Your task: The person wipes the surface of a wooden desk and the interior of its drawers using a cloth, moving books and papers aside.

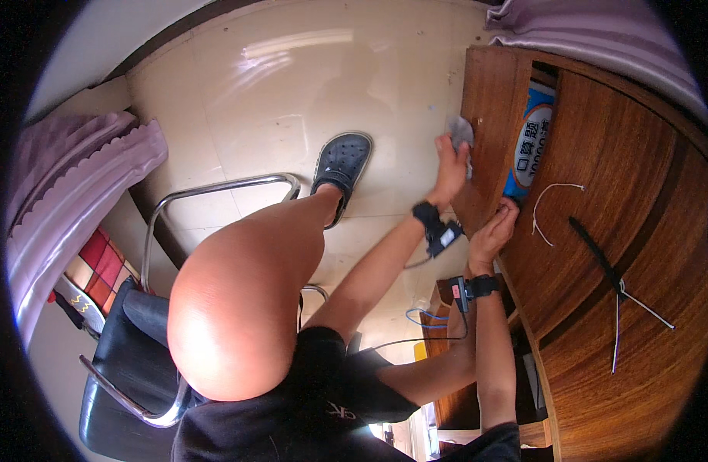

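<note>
My left hand [449,171] is closed on a grey cloth [461,132], which lies against the outer face of a brown wooden drawer front [490,127]. The drawer stands partly pulled out from under a table. My right hand [492,233] has its fingers curled at the drawer's near corner; the fingertips are partly hidden. Just beyond them, a blue and white book [532,138] shows in the gap between drawer front and table. Both wrists wear black straps with small devices, and a cable runs from the right one.
White cords and a black strip [595,249] lie on the wooden tabletop [639,177]. A black chair with metal arms [138,404] stands at left, near lilac curtains [85,177]. My bent leg [238,316] and dark clog [345,159] are over the tiled floor. Blue cable [423,317] hangs below.
</note>
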Demonstrator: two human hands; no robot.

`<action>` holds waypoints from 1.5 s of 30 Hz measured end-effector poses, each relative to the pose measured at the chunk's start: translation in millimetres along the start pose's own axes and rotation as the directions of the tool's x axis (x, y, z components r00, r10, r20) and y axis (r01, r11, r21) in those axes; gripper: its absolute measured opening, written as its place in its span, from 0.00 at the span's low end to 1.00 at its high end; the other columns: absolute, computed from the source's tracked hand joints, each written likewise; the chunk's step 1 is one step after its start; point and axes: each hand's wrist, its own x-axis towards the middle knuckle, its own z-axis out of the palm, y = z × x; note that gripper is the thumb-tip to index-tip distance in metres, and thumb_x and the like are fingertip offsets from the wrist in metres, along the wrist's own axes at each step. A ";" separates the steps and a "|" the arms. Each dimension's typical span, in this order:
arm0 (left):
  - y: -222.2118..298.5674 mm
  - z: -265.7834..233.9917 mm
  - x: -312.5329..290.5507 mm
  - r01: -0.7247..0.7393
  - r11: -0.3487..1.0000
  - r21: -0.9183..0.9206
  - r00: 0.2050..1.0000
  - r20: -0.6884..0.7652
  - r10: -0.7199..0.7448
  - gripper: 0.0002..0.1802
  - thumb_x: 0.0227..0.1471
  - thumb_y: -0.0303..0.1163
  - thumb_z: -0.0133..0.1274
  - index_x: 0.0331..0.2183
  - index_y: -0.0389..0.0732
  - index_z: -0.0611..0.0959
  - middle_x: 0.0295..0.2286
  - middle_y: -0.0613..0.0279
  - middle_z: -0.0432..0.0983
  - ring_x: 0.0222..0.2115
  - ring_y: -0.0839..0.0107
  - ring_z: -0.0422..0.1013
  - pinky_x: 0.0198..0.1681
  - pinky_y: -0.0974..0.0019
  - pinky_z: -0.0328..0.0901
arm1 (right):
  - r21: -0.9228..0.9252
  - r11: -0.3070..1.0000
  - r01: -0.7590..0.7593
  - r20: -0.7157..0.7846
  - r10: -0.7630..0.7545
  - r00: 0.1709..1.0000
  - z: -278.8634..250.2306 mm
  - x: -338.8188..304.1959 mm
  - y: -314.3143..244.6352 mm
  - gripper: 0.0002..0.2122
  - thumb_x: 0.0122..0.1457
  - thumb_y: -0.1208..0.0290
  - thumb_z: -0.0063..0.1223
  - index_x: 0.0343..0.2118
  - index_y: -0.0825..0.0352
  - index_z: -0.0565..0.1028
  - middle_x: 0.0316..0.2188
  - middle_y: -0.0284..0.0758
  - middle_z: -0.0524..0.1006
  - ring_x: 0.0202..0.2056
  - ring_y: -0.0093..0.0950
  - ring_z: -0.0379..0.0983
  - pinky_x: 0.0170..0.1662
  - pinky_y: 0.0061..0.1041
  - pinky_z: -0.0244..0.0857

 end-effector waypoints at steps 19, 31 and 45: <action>85.7 32.9 23.6 -0.334 0.934 0.124 0.942 0.014 0.335 0.20 0.54 0.23 0.44 0.47 0.27 0.61 0.45 0.36 0.56 0.46 0.42 0.56 0.54 0.53 0.50 | -0.051 0.998 -0.033 0.028 0.034 0.999 -17.4 3.7 10.8 0.10 0.66 0.74 0.31 0.41 0.73 0.66 0.35 0.46 0.70 0.38 0.38 0.67 0.44 0.32 0.60; 62.8 43.7 92.5 -0.235 0.969 0.071 0.969 -0.061 0.239 0.18 0.56 0.24 0.42 0.48 0.28 0.64 0.47 0.35 0.58 0.47 0.40 0.57 0.52 0.52 0.53 | -0.137 0.990 0.043 0.069 -0.034 0.997 -26.0 3.7 3.0 0.11 0.64 0.77 0.30 0.46 0.74 0.64 0.39 0.52 0.69 0.41 0.46 0.66 0.46 0.33 0.60; 96.4 56.9 112.4 -0.310 0.950 0.032 0.950 -0.039 0.311 0.21 0.54 0.20 0.43 0.51 0.28 0.65 0.52 0.40 0.60 0.53 0.45 0.55 0.58 0.58 0.50 | -0.155 0.987 0.047 0.068 -0.036 0.997 -26.9 5.5 7.9 0.12 0.64 0.79 0.28 0.46 0.74 0.63 0.38 0.49 0.67 0.39 0.41 0.65 0.46 0.30 0.58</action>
